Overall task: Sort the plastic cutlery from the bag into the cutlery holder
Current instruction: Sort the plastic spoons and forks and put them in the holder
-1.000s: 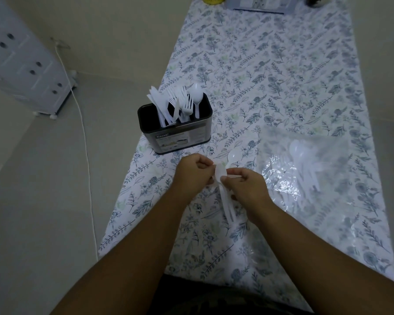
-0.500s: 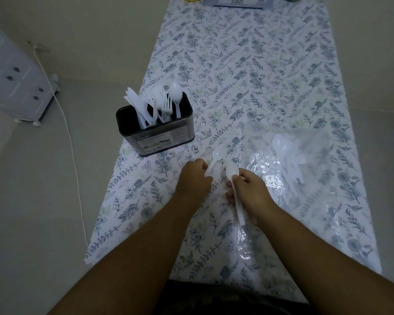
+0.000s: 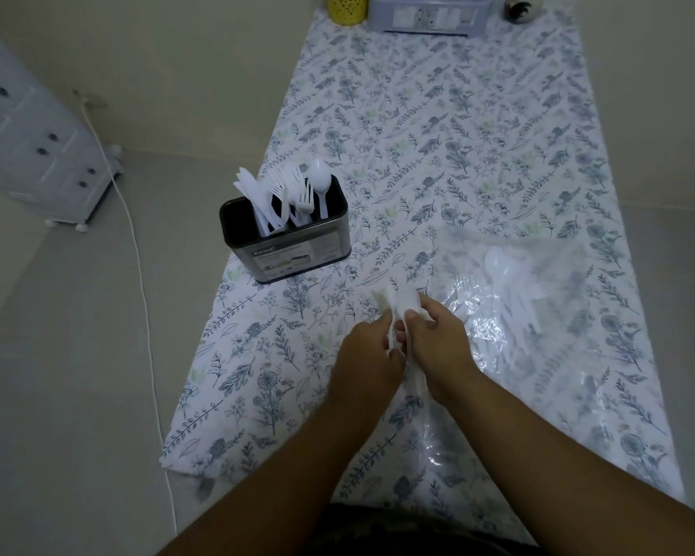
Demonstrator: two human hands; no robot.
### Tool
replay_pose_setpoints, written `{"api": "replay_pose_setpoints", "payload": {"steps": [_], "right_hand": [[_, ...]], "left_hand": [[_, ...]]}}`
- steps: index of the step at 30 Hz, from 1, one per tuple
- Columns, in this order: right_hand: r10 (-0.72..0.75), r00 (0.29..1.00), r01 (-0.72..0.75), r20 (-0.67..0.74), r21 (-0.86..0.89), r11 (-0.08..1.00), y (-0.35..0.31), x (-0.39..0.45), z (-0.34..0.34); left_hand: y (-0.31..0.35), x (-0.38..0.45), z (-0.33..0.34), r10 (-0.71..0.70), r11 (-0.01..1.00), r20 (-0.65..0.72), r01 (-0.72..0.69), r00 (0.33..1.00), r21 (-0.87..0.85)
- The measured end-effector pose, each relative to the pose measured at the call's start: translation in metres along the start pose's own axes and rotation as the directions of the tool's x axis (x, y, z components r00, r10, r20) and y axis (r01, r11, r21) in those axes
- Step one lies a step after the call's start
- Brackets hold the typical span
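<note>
1. Over the near middle of the counter [image 3: 478, 126]: both hands pressed close together, left hand [image 3: 364, 361] and right hand [image 3: 434, 339] each pinching white plastic spoons [image 3: 402, 305].
2. Further left: cutlery holder [image 3: 285, 244] standing upright, stuffed with forks, knives and one spoon.
3. Off to the right: clear bag [image 3: 538, 315] lying flat, more cutlery inside.

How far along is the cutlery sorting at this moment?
Partly done. The cutlery holder already has knives, forks and one spoon standing in it. In hand: the left hand and right hand both grip white plastic pieces, apparently spoons, between them. Left: more cutlery still lies in the clear bag.
</note>
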State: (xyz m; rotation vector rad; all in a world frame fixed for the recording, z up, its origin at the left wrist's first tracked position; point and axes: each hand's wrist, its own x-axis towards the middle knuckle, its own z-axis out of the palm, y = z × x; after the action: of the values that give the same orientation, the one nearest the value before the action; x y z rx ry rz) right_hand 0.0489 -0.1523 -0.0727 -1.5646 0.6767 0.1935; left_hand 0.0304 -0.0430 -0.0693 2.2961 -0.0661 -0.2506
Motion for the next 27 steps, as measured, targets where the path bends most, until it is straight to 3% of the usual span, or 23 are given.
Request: {"api": "replay_pose_setpoints", "payload": {"steps": [5, 9, 14, 21, 27], "right_hand": [[-0.096, 0.991, 0.09, -0.091, -0.074, 0.993, -0.003, 0.0, 0.005], [-0.106, 0.994, 0.107, 0.007, -0.089, 0.99, -0.003, -0.005, 0.011], [0.015, 0.991, -0.031, 0.131, 0.115, 0.993, 0.001, -0.01, 0.006], [0.15, 0.955, -0.245, 0.255, 0.395, 0.885, 0.002, -0.014, 0.004], [0.165, 0.931, -0.287, 0.327, 0.373, 0.882, -0.002, -0.014, -0.005]], "left_hand": [[0.003, -0.005, -0.009, 0.024, 0.999, -0.067, -0.021, 0.997, 0.037], [0.004, -0.001, -0.008, 0.093, 0.99, -0.025, -0.089, 0.995, 0.109], [0.003, -0.002, -0.015, 0.064, 0.996, 0.011, -0.065, 0.998, 0.058], [0.007, -0.007, -0.019, 0.025, 0.998, -0.153, -0.035, 0.988, -0.06], [0.004, -0.004, -0.029, -0.006, 0.991, -0.161, -0.015, 0.987, -0.131]]}}
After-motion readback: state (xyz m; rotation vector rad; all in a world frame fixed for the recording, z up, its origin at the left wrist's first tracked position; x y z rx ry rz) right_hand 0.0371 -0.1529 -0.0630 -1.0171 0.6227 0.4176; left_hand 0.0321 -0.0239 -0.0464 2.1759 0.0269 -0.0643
